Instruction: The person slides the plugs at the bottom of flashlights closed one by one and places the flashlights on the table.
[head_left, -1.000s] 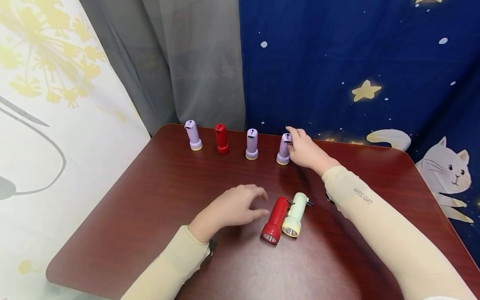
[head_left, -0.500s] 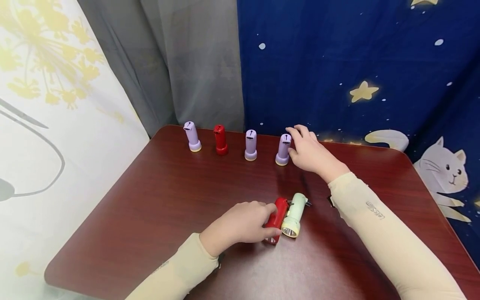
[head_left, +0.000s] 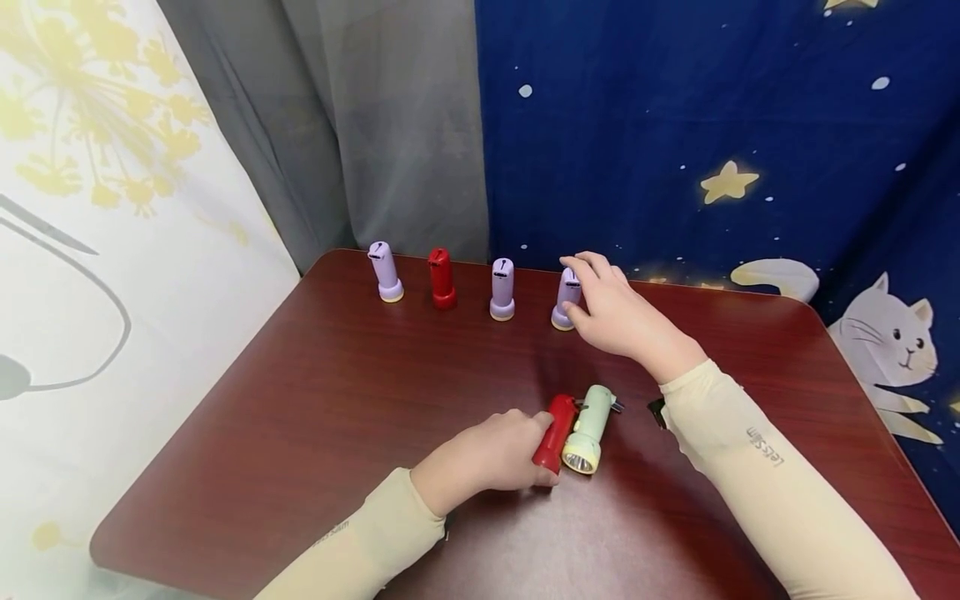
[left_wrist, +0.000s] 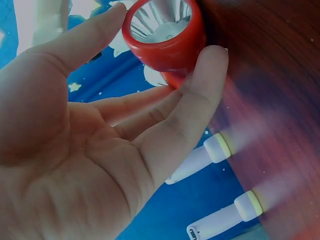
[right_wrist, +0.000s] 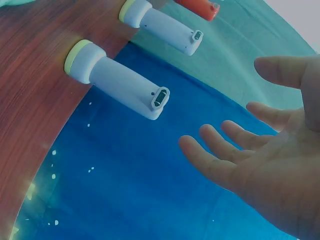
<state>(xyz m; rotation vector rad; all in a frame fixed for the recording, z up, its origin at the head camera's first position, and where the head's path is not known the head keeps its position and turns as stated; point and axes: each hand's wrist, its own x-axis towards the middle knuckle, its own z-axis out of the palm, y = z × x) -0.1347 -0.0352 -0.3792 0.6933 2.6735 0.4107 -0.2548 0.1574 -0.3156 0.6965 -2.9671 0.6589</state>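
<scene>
In the head view my left hand (head_left: 495, 454) grips a red flashlight (head_left: 557, 429) lying on the table. The left wrist view shows my thumb and fingers round the flashlight's reflector head (left_wrist: 167, 50). A pale green flashlight (head_left: 592, 417) with metal plug prongs lies right beside the red one. Further back, my right hand (head_left: 622, 317) hovers with spread fingers at a purple flashlight (head_left: 568, 292) that stands lens down. In the right wrist view a gap shows between those fingers (right_wrist: 220, 150) and the purple flashlight, and the palm holds nothing.
Left of the right hand, another purple flashlight (head_left: 502, 292), a red one (head_left: 442, 279) and a third purple one (head_left: 385, 272) stand lens down in a row. The row lines the back of the dark red-brown table (head_left: 337, 375). A blue curtain (head_left: 637, 125) hangs behind it.
My left hand has moved right and taken hold of the lying red flashlight. My right hand drew back slightly from the purple flashlight, then shifted a little left over it.
</scene>
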